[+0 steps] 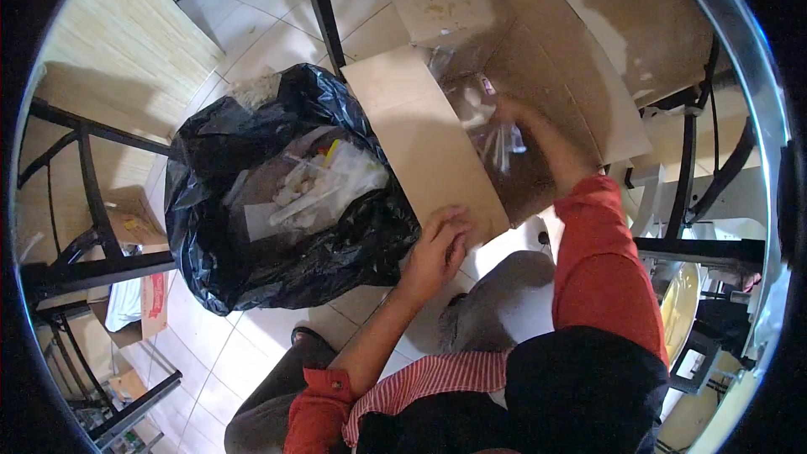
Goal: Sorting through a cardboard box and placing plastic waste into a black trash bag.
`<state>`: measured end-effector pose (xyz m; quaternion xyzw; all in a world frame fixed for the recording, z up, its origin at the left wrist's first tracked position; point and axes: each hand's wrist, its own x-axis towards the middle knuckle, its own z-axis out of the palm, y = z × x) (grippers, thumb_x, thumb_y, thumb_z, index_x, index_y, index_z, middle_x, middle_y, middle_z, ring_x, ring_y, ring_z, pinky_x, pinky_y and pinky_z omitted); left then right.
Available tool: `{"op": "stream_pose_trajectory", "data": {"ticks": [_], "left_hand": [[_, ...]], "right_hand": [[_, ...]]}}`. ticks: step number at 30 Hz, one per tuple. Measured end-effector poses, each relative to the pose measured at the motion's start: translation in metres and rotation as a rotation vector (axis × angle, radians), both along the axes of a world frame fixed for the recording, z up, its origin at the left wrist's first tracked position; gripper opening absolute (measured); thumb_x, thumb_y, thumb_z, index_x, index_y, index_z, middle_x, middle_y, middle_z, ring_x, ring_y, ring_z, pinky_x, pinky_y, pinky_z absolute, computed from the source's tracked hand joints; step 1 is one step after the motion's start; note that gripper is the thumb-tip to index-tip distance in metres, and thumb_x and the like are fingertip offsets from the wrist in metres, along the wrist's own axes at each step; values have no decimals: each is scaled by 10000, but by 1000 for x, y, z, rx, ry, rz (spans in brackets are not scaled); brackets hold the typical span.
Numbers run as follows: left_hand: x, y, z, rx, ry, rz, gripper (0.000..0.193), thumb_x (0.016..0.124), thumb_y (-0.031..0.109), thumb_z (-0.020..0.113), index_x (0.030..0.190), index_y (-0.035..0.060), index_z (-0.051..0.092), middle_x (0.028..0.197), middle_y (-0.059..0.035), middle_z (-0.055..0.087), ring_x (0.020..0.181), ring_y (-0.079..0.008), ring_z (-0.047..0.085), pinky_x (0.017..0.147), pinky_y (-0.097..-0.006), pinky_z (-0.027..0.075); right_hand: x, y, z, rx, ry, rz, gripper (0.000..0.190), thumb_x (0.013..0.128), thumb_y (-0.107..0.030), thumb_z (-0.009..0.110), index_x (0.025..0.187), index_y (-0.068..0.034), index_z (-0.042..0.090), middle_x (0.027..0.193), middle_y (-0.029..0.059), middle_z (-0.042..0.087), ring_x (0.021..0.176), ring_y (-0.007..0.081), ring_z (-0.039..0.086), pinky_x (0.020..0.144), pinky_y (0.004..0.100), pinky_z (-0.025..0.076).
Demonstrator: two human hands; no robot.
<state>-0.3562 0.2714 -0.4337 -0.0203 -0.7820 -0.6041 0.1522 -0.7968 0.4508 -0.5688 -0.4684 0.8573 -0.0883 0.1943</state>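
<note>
An open cardboard box (416, 120) stands before me, its near flap folded outward toward a black plastic bag. My left hand (441, 246) rests at the lower end of that flap, fingers slightly bent. Inside the box, my right hand (512, 108) reaches down among clear plastic wrappings (498, 145); it is blurred, and whether it grips any of them cannot be told. Left of the box, the black plastic bag (208, 252) gapes wide, with crumpled clear and white plastic (328, 189) and other refuse inside.
Black metal frame legs rise beyond the box (321, 6) and at the left (94, 189). A smaller cardboard box (154, 306) with white items lies on the tiled floor (233, 359). At right stands a round yellowish container (681, 309) near a black metal bar (700, 249).
</note>
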Motion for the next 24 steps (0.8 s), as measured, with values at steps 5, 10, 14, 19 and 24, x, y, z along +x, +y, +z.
{"op": "stream_pose_trajectory", "data": {"ticks": [5, 10, 14, 19, 24], "left_hand": [[14, -25, -7, -86, 30, 87, 225, 815, -60, 584, 1029, 11, 587, 1208, -170, 522, 1120, -320, 540, 901, -353, 481], [9, -17, -8, -115, 80, 82, 226, 808, -61, 586, 1022, 10, 585, 1200, -173, 518, 1116, -324, 537, 908, -352, 474], [6, -11, -9, -111, 91, 77, 206, 814, -26, 588, 1016, 9, 591, 1174, -177, 525, 1105, -345, 539, 923, -377, 460], [11, -16, -10, -96, 69, 77, 224, 800, -29, 596, 1019, 18, 592, 1162, -169, 541, 1111, -341, 535, 953, -381, 441], [25, -23, -7, -114, 65, 117, 240, 815, -41, 586, 1049, 9, 566, 1189, -178, 523, 1126, -341, 536, 937, -379, 450]], "right_hand": [[92, -136, 194, -339, -556, -251, 503, 767, -132, 702, 1213, 16, 523, 909, 63, 642, 798, 130, 612, 721, 294, 517], [211, -225, 258, -788, -581, -109, 361, 824, -149, 686, 1129, -4, 558, 899, 50, 638, 821, 131, 609, 740, 287, 509], [294, -273, 205, -857, -310, 244, 464, 807, -272, 721, 1128, 18, 553, 1120, 138, 578, 1000, 226, 578, 870, 344, 480], [324, -261, 214, -463, 132, 325, 643, 767, -459, 712, 1239, -50, 563, 1355, 195, 459, 1205, 359, 490, 977, 397, 428], [229, -232, 225, -846, -301, -70, 247, 895, -308, 631, 977, -91, 715, 752, 28, 673, 685, 116, 605, 631, 286, 488]]}}
